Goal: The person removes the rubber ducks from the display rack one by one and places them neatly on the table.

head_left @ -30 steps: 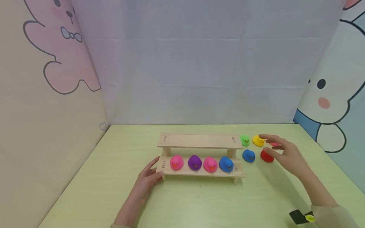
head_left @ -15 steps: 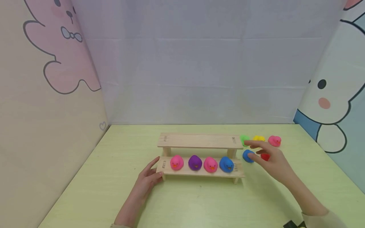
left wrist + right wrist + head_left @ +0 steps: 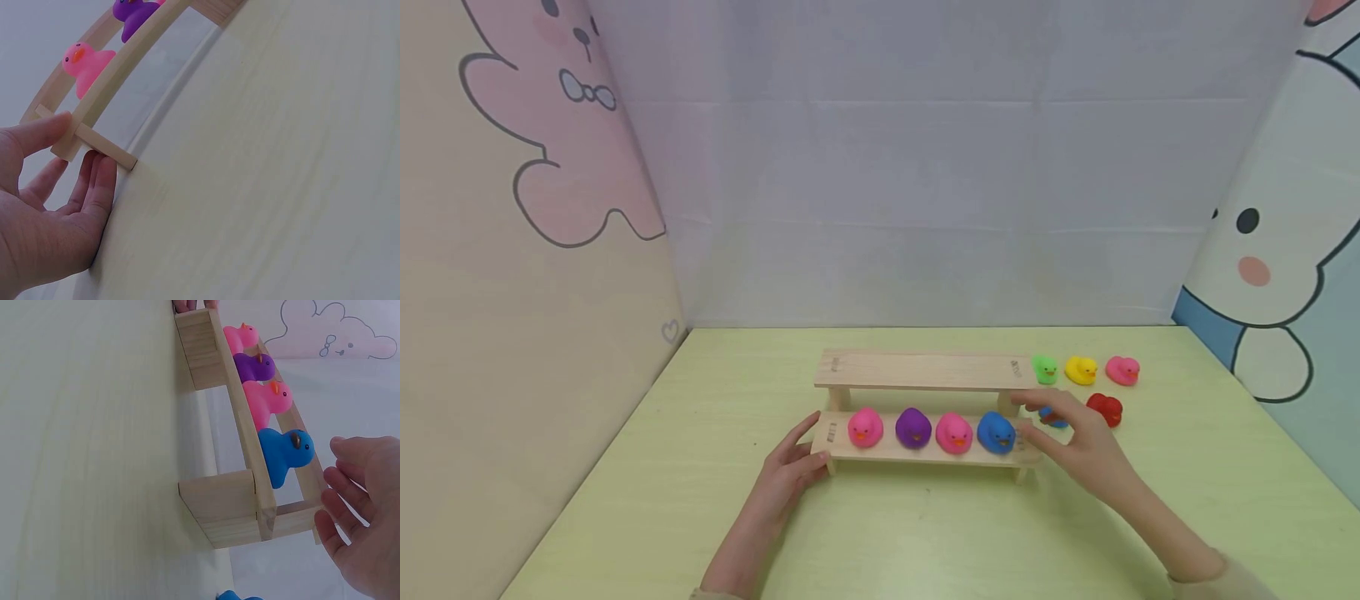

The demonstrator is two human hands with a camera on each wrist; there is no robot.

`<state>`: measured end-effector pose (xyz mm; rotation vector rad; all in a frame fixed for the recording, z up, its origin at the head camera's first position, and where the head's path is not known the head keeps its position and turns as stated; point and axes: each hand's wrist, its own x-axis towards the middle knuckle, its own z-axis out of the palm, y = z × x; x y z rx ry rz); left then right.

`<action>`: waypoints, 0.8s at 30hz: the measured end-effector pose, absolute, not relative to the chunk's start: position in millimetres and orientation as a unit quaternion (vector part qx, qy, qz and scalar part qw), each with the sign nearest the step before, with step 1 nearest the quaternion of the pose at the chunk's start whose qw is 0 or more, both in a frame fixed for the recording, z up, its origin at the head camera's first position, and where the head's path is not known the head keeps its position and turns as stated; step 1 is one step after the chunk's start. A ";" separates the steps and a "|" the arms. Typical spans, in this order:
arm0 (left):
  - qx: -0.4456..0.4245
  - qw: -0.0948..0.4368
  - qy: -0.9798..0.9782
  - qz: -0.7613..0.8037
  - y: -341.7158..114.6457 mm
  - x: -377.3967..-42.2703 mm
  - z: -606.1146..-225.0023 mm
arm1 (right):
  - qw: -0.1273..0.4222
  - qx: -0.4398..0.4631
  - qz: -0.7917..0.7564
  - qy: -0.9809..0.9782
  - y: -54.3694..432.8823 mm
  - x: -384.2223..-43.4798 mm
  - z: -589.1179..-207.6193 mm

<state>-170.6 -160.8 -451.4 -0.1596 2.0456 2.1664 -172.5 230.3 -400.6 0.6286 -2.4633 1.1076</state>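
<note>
A two-tier wooden stand [image 3: 925, 369] stands on the table. Its lower step carries a pink duck [image 3: 865, 427], a purple duck [image 3: 913, 428], a second pink duck [image 3: 953, 433] and a blue duck [image 3: 996, 432] in a row; the upper step bears none. My left hand [image 3: 790, 472] holds the stand's left end, thumb on the front and fingers behind and below in the left wrist view. Beside the stand's right end hovers my right hand [image 3: 1086, 446], fingers loosely bent around air, close to the blue duck. In the right wrist view a gap shows between that hand [image 3: 369, 506] and the duck.
Right of the stand lie a green duck [image 3: 1045, 369], a yellow duck [image 3: 1081, 370], a pink duck [image 3: 1122, 371] and a red duck [image 3: 1105, 408]. Another blue duck [image 3: 1054, 417] is partly hidden by the right hand. Walls rise behind and on both sides of the table [image 3: 700, 433].
My right hand has moved left, from above the loose ducks to the stand's right end. The left hand, the stand and the ducks keep their places.
</note>
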 end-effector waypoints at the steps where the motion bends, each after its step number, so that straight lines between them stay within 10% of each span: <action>1: -0.054 0.079 0.683 0.724 -160.8 -170.7 -451.4 | 0.179 0.224 0.394 -0.873 228.7 -172.1 -401.4; 24: -0.062 0.081 0.681 0.725 -160.0 -169.9 -450.2 | 0.170 0.264 0.389 -0.866 219.0 -170.8 -419.0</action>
